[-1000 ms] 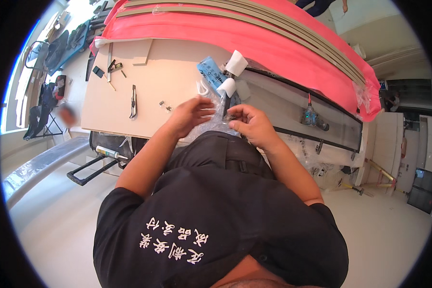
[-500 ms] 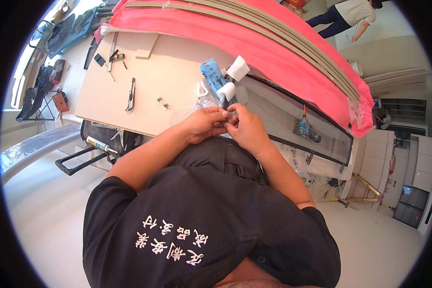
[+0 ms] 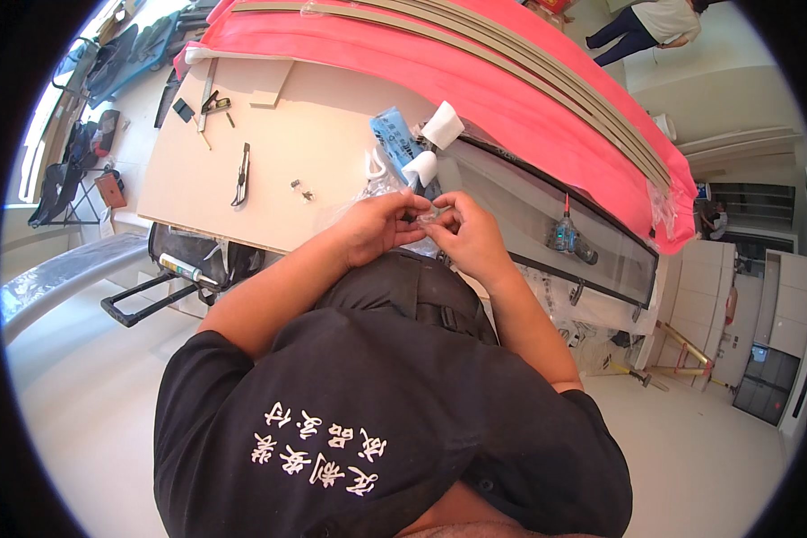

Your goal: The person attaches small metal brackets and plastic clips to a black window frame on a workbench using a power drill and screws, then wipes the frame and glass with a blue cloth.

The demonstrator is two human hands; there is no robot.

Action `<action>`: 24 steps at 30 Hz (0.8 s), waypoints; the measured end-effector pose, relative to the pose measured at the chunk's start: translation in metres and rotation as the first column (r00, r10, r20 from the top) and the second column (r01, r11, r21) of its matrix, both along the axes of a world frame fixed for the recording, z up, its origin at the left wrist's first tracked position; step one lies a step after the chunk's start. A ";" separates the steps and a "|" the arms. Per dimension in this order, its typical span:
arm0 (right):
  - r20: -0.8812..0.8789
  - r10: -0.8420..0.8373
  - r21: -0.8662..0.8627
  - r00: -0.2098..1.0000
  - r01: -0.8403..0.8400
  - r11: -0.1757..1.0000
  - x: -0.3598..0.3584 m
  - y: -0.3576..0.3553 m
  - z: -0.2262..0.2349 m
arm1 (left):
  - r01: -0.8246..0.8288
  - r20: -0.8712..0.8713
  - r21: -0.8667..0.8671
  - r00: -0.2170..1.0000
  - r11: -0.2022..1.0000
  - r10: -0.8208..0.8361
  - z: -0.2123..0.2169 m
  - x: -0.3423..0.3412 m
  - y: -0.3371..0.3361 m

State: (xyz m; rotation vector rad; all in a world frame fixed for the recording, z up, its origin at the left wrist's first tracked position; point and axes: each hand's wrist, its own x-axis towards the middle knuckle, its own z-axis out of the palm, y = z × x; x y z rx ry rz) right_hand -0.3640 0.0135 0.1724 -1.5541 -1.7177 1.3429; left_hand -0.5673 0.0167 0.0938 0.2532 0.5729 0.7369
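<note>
My left hand (image 3: 378,226) and my right hand (image 3: 468,235) meet just above the near edge of a beige board table (image 3: 323,143). Both pinch a small clear plastic bag (image 3: 421,215) between their fingertips. What the bag contains is too small to make out. More crumpled clear plastic (image 3: 368,193) lies under my left hand. A blue packet (image 3: 394,139) and white paper cups (image 3: 426,166) sit just beyond my hands.
A utility knife (image 3: 241,175) and small metal screws (image 3: 301,189) lie on the board to the left. Hand tools (image 3: 208,103) lie at its far corner. A pink sheet with long beige strips (image 3: 511,90) runs behind. A glass panel with a blue drill (image 3: 568,235) stretches right. A person (image 3: 650,22) stands far off.
My hands have stayed together on the small bag, with the fingertips shifting slightly. The view has tilted a little, so the table sits lower in the picture.
</note>
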 end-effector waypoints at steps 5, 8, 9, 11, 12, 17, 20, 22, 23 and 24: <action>0.086 -0.015 0.086 0.996 0.008 0.996 0.042 -0.012 -0.033 | -0.086 0.110 -0.062 0.990 0.994 0.093 0.011 -0.011 0.001; 0.281 -0.017 0.132 0.960 -0.021 0.991 0.075 -0.028 -0.051 | -0.096 0.186 -0.067 0.977 0.993 0.107 0.011 -0.016 0.001; 0.361 -0.019 0.147 0.933 -0.037 0.989 0.086 -0.034 -0.056 | -0.098 0.218 -0.070 0.970 0.993 0.112 0.010 -0.017 0.001; 0.410 -0.051 0.104 0.911 0.009 0.995 0.111 -0.052 -0.078 | -0.126 0.212 -0.023 0.969 0.992 0.128 0.009 -0.020 0.002; 0.432 -0.063 0.081 0.899 0.031 0.996 0.123 -0.062 -0.090 | -0.141 0.206 -0.001 0.969 0.990 0.138 0.007 -0.022 0.001; 0.553 -0.079 0.000 0.829 0.094 0.996 0.166 -0.113 -0.134 | -0.286 0.037 -0.039 0.957 0.957 0.287 -0.040 -0.050 0.005; 0.523 -0.127 -0.055 0.843 0.183 0.982 0.181 -0.142 -0.147 | -0.470 -0.225 -0.065 0.866 0.880 0.446 -0.089 -0.092 0.003; 0.528 -0.165 -0.134 0.833 0.274 0.952 0.195 -0.163 -0.157 | -0.602 -0.405 -0.038 0.739 0.797 0.539 -0.137 -0.131 -0.002; 0.508 -0.158 -0.152 0.847 0.269 0.951 0.205 -0.173 -0.164 | -0.646 -0.454 -0.019 0.685 0.763 0.569 -0.165 -0.155 -0.010; 0.480 -0.163 -0.170 0.862 0.273 0.947 0.212 -0.185 -0.172 | -0.694 -0.484 -0.037 0.641 0.719 0.595 -0.185 -0.175 -0.011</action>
